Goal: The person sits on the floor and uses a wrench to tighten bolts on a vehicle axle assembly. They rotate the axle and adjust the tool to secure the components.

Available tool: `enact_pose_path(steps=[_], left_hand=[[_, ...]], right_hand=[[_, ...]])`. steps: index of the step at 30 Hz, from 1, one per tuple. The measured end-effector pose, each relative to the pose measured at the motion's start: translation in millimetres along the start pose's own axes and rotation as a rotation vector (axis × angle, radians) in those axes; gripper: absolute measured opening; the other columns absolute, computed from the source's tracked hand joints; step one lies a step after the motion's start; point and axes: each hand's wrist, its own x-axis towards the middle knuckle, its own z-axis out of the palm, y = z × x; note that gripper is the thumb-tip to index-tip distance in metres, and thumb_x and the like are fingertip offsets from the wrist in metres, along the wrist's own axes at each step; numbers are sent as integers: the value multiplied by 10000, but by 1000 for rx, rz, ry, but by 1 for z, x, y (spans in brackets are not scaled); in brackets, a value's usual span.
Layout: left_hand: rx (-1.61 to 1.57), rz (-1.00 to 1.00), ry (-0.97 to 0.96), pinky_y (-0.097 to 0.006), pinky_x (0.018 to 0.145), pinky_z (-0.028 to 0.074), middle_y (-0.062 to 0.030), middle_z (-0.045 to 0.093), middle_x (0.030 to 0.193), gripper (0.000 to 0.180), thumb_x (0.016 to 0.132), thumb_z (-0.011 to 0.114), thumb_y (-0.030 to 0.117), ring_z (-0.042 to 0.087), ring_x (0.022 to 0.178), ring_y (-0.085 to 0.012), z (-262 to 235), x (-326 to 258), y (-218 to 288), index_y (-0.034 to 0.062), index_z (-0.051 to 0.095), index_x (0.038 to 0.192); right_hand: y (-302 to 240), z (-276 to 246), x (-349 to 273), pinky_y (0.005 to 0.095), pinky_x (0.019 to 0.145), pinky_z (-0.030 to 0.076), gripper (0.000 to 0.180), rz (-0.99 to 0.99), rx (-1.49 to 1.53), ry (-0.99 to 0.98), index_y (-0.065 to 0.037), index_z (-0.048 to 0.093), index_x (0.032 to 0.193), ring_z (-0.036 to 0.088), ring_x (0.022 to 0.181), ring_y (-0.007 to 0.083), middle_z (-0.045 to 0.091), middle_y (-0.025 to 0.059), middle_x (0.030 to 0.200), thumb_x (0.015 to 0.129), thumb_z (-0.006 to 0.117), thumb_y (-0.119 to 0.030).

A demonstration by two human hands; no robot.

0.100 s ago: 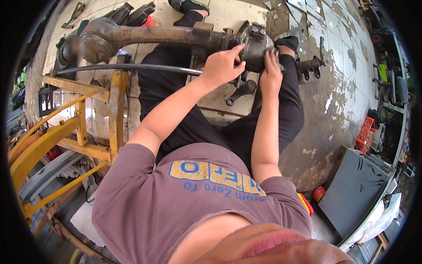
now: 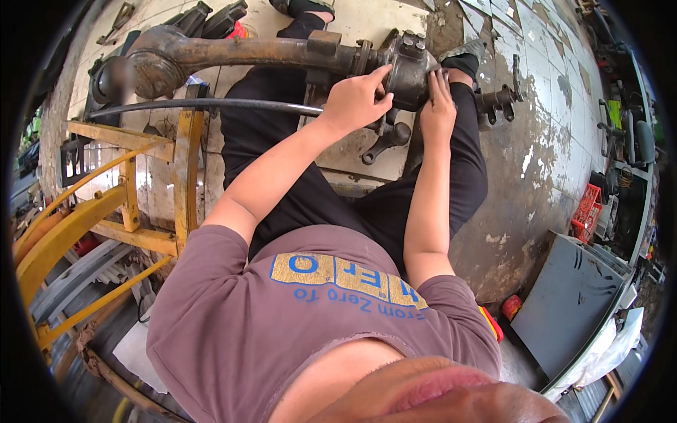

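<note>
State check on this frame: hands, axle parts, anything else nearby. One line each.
left hand: resting on the rusty hub, fingers curled, index extended, not gripping
right hand: flat against the hub's right side, fingers straight
hub: rusty, mounted on the axle end
axle housing: lying horizontal across the floor, rusted
black rod: lying along the housing
yellow frame: standing, paint worn
red crate: standing on the floor, contents unclear

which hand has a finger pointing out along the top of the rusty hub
The left hand: its index finger stretches onto the hub, while the right hand lies flat against the hub's side.
</note>
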Motion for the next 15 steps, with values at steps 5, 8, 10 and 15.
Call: enact_pose_path(steps=[5,8,10,15], left_hand=[[46,20,17,-436,753,620,-56,800,889,590,931,775,264,772,826,-302,0,1,-6,109,650,1486],[12,16,12,-437,754,619,-57,799,886,584,931,774,261,772,832,-302,2,1,-3,103,655,1481],[19,20,15,-439,751,617,-60,799,884,584,933,774,263,772,832,-302,0,1,-5,102,662,1483],[50,65,40,-438,737,621,-62,799,879,610,933,774,277,772,820,-305,3,2,-8,92,649,1500]], right_hand=[[-4,6,-19,452,1227,465,631,-16,0,6,-52,665,1495,487,1554,378,578,172,1625,914,519,149],[-2,1,1,454,1227,465,609,12,28,12,-40,680,1474,483,1556,381,582,180,1618,917,518,145],[-9,5,-13,455,1225,467,601,15,4,18,-33,680,1469,495,1545,388,591,184,1607,919,514,144],[-4,2,-3,454,1229,461,588,0,-29,-7,-37,678,1475,489,1551,380,588,178,1613,933,506,113]])
